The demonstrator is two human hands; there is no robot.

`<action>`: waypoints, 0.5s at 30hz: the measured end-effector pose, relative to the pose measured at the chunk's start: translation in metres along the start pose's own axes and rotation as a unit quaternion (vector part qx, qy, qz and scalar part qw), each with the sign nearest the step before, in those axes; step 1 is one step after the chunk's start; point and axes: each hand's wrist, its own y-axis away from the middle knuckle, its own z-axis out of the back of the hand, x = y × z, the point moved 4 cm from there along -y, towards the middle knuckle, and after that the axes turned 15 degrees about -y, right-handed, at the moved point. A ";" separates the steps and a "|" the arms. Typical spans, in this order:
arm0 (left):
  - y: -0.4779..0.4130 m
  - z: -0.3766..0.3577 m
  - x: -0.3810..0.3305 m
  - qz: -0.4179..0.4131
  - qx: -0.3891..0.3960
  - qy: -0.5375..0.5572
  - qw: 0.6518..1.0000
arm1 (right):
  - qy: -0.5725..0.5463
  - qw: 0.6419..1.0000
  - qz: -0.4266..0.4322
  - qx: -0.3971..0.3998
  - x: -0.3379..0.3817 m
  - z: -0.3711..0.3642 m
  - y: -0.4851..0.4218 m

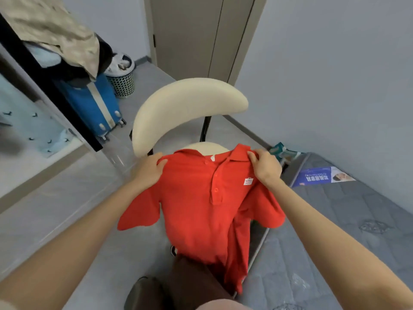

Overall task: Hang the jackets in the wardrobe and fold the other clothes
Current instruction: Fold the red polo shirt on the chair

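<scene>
You hold the red polo shirt (201, 209) up by its shoulders, left hand (150, 170) and right hand (266, 166) each in a pinching grip. The folding step is just starting; next, lay it flat on the mattress (348, 231).

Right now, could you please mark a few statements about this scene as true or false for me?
1. The left hand and right hand both grip the red polo shirt near its shoulders. True.
2. A blue suitcase stands left of the cream chair. True.
3. The shirt lies folded on the chair's seat. False: it hangs unfolded from both hands, in front of the chair.
4. The door behind the chair is wide open. False: it is shut.
</scene>
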 end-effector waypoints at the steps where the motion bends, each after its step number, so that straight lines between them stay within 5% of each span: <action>1: -0.016 -0.015 0.005 0.012 -0.003 -0.006 1.000 | -0.009 1.000 0.002 0.013 -0.007 -0.016 -0.020; 9: -0.116 -0.119 0.031 0.121 -0.146 -0.003 0.982 | 0.021 0.995 0.095 -0.006 -0.050 -0.132 -0.145; 15: -0.104 -0.221 0.030 0.057 -0.159 -0.009 0.986 | 0.039 0.980 0.168 0.101 -0.122 -0.208 -0.127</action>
